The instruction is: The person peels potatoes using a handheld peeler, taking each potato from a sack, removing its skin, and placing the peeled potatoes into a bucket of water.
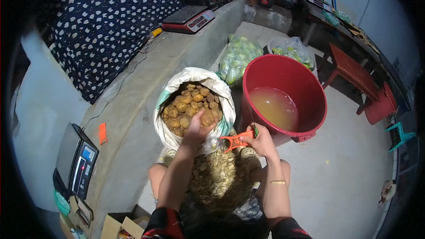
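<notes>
A white woven sack (177,82) with its rim rolled back stands before me, full of small brown potatoes (182,106). Inside its mouth, my left hand (198,127) curls round a potato (206,119); some fingers are hidden. My right hand (263,141) grips an orange peeler (234,141), whose head points left, just outside the sack's front edge. A small green piece shows at the right fingers. Between my legs lies a heap of pale peelings (217,175).
Right of the sack stands a large red tub (319,106) with cloudy water (274,106). Bags of green vegetables (239,57) sit behind. Scales (190,20) and another orange peeler (103,133) rest on the concrete ledge (128,102). A red stool (354,68) stands at right.
</notes>
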Available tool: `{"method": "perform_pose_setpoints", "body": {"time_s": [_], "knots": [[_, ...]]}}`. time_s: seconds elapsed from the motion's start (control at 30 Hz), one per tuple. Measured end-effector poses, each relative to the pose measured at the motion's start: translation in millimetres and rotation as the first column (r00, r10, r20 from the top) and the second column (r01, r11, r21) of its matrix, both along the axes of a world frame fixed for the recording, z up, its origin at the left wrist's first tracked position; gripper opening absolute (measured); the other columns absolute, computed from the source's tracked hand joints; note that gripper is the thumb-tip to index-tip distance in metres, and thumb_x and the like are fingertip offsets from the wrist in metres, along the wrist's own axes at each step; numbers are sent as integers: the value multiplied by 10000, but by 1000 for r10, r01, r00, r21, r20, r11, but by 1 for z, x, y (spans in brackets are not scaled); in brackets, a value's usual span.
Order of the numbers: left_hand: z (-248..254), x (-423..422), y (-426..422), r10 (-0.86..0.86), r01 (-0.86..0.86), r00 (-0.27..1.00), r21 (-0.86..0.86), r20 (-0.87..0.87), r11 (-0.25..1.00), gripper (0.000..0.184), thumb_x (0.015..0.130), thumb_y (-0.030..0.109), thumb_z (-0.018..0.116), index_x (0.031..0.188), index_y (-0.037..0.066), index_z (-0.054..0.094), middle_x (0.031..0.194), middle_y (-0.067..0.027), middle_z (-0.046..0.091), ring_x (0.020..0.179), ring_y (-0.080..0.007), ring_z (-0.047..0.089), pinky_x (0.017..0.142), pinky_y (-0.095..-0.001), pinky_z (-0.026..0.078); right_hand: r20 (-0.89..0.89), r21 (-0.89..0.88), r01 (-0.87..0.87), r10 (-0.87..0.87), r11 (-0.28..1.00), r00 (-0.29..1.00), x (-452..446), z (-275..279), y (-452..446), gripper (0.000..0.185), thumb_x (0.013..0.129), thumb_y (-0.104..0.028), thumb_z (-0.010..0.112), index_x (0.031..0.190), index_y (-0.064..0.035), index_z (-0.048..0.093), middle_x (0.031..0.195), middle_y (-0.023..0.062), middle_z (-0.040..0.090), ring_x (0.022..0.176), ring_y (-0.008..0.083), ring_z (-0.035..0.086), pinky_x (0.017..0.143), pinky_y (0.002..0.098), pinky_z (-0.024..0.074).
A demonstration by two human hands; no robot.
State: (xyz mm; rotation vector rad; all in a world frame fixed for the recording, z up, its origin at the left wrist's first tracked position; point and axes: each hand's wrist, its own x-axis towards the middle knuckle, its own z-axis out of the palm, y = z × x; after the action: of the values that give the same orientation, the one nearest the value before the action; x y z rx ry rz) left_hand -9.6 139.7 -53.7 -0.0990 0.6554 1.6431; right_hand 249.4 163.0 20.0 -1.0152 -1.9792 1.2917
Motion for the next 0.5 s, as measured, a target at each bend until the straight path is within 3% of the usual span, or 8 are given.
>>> {"method": "perform_pose_setpoints", "body": {"time_s": [0.07, 0.1, 0.17, 0.23, 0.3, 0.37, 0.4, 0.5], "knots": [[-21, 2, -23, -136, 113, 981, 159, 142, 981, 269, 973, 279, 487, 1119, 54, 509, 1023, -109, 614, 929, -250, 585, 776, -408, 513, -61, -18, 18, -19, 1000, 998, -8, -3, -8, 315, 764, -150, 797, 787, -9, 517, 659, 72, 527, 628, 134, 450, 584, 325, 406], [4, 18, -40, -124, 118, 989, 76, 83, 990, 318, 978, 291, 461, 1168, 40, 505, 1057, -112, 608, 938, -247, 582, 770, -402, 513, -119, -37, 36, -40, 999, 992, -13, -4, -11, 303, 768, -134, 792, 795, -5, 519, 678, 70, 544, 639, 130, 458, 592, 319, 411], [26, 34, -72, -123, 123, 992, -19, -33, 992, 452, 1011, 341, 384, 1277, -14, 471, 1200, -135, 589, 1035, -291, 599, 886, -444, 504, -133, 34, 40, -35, 999, 991, -24, -6, -21, 276, 773, -116, 787, 826, 3, 544, 715, 68, 574, 666, 122, 487, 623, 301, 434], [23, 37, -89, -101, 101, 994, 5, -44, 995, 447, 1023, 338, 367, 1289, -8, 463, 1210, -133, 584, 1035, -282, 600, 877, -428, 511, -173, 27, -1, 6, 1000, 985, -37, -1, -38, 256, 784, -112, 779, 878, 15, 578, 740, 79, 605, 692, 119, 530, 658, 299, 461], [18, 38, -109, -71, 73, 996, 29, -48, 997, 443, 1035, 336, 349, 1301, -2, 455, 1220, -131, 578, 1036, -274, 602, 868, -412, 519, -120, 87, 28, -17, 996, 993, -45, -6, -49, 336, 757, -154, 812, 950, 23, 602, 782, 94, 641, 735, 117, 573, 703, 301, 481], [14, 36, -124, -30, 44, 996, 160, -86, 986, 422, 1052, 307, 313, 1307, -2, 447, 1202, -131, 583, 1051, -263, 604, 880, -394, 530, -114, 169, 12, 7, 986, 993, -53, 1, -62, 370, 719, -178, 855, 922, -9, 595, 762, 13, 616, 740, 77, 541, 697, 262, 473], [15, 37, -126, 43, -34, 997, 139, -60, 990, 395, 1054, 268, 308, 1295, -14, 443, 1181, -131, 588, 1048, -255, 612, 890, -405, 535, -116, 264, 7, 25, 965, 993, -58, 3, -66, 486, 636, -244, 904, 925, -7, 593, 774, 46, 625, 744, 81, 543, 703, 275, 480], [15, 35, -138, 110, -110, 993, -1, -39, 994, 381, 1051, 263, 322, 1274, -17, 452, 1168, -135, 591, 1051, -247, 617, 896, -411, 539, 16, 365, -24, 20, 931, 1000, -66, 11, -75, 531, 610, -289, 912, 933, -14, 593, 777, 86, 631, 731, 110, 566, 702, 298, 488]]}}
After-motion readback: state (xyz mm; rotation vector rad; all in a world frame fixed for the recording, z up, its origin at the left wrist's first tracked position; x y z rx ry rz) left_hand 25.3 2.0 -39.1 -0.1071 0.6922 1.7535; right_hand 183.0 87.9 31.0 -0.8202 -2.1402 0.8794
